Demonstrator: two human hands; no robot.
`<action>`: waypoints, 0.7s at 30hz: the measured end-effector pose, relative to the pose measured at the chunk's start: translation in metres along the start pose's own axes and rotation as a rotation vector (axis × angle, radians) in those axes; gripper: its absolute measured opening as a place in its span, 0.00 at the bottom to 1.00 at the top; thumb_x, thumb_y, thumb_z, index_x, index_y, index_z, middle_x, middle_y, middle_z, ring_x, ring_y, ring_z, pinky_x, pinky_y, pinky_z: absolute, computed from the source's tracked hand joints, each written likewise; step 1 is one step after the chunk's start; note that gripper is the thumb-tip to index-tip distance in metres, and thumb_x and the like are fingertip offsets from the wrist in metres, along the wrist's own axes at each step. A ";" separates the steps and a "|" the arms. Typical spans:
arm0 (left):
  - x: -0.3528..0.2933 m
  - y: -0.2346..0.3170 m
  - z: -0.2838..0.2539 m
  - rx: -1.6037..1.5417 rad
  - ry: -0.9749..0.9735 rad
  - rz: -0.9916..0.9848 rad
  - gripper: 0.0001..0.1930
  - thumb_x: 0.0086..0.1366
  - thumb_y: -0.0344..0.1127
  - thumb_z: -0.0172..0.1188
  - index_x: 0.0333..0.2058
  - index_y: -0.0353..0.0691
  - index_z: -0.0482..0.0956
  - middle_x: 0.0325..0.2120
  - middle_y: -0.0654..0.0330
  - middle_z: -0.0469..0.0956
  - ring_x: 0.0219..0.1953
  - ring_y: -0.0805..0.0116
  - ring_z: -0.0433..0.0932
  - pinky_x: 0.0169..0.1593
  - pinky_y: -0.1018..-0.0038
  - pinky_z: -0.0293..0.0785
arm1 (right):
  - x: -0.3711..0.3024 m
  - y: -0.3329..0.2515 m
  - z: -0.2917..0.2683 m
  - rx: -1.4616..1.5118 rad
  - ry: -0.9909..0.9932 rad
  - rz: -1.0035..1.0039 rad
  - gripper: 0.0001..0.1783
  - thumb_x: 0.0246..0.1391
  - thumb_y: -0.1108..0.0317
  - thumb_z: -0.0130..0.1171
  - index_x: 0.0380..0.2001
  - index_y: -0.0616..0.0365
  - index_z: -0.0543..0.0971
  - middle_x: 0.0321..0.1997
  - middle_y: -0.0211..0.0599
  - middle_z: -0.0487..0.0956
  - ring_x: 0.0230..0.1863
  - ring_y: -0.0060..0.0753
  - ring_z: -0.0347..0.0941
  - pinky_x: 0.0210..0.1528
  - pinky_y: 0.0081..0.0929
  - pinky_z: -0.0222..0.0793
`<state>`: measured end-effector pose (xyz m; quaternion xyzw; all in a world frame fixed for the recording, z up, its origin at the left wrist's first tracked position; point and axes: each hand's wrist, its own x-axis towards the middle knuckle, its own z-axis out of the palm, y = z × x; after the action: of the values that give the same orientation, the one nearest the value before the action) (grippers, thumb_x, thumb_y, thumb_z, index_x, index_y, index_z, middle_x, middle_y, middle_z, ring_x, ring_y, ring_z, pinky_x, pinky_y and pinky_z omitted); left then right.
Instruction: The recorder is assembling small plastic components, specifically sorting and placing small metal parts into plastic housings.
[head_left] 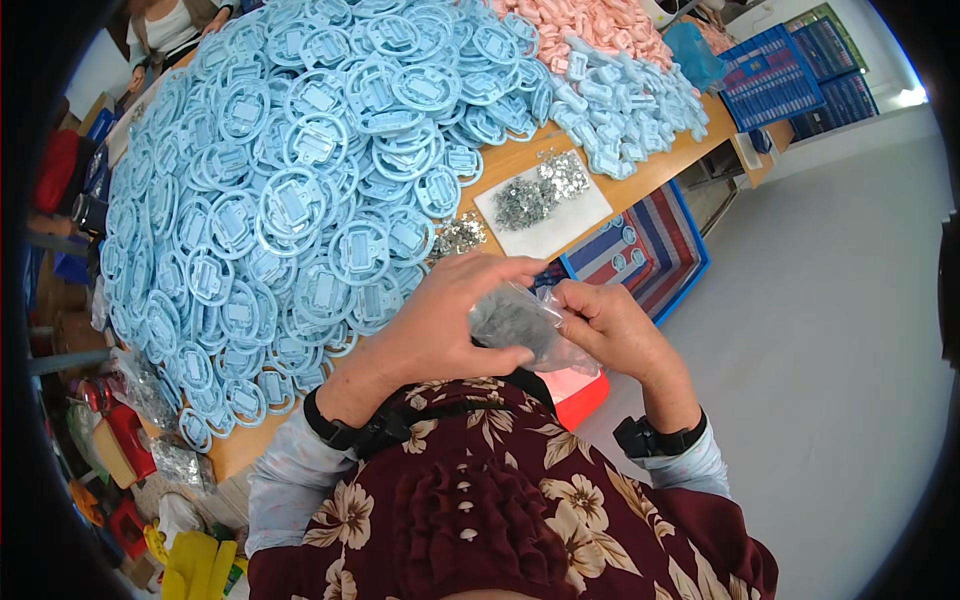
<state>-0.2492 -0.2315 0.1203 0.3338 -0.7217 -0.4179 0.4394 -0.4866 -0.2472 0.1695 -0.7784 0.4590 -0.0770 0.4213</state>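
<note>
On my feed, bench (690,152) mostly under blue ring pcs (325,140); pink pcs (610,30) + small blue pcs (625,110) toward far R corner. White board (585,215) by near edge. L hand (440,320) cups clear bag (515,325), R hand (615,325) pinches its R side; bag's up just off near edge. I'd call it part-done: grey contents in, can't tell if mouth's shut; lots of metal bits (525,203) loose on board.

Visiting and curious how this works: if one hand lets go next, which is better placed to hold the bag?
Probably the left hand: it curves around the grey-filled part of the bag, while the right hand seems to pinch only its right end.
</note>
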 end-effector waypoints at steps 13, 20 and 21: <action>0.106 -0.025 0.029 -0.065 0.054 -0.496 0.11 0.59 0.35 0.69 0.28 0.36 0.76 0.22 0.63 0.72 0.26 0.73 0.71 0.30 0.74 0.65 | 0.085 0.075 -0.125 -0.041 -0.202 -0.209 0.08 0.53 0.67 0.65 0.35 0.55 0.79 0.21 0.39 0.76 0.23 0.42 0.74 0.27 0.36 0.68; 0.174 -0.072 0.028 -0.038 0.337 -0.539 0.12 0.67 0.40 0.63 0.32 0.38 0.78 0.23 0.72 0.70 0.28 0.83 0.63 0.32 0.80 0.61 | 0.156 0.107 -0.170 -0.614 0.156 -0.294 0.07 0.56 0.63 0.55 0.34 0.51 0.79 0.27 0.46 0.79 0.32 0.55 0.78 0.31 0.48 0.71; 0.181 -0.084 0.028 -0.077 0.377 -0.572 0.12 0.68 0.41 0.63 0.32 0.37 0.78 0.24 0.72 0.70 0.28 0.83 0.63 0.32 0.81 0.61 | 0.172 0.116 -0.171 -0.610 0.155 -0.283 0.07 0.56 0.63 0.55 0.35 0.51 0.79 0.28 0.46 0.80 0.33 0.55 0.78 0.32 0.48 0.71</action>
<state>-0.3358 -0.4123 0.1021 0.5771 -0.4887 -0.4820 0.4425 -0.5514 -0.5074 0.1480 -0.9163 0.3790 -0.0529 0.1181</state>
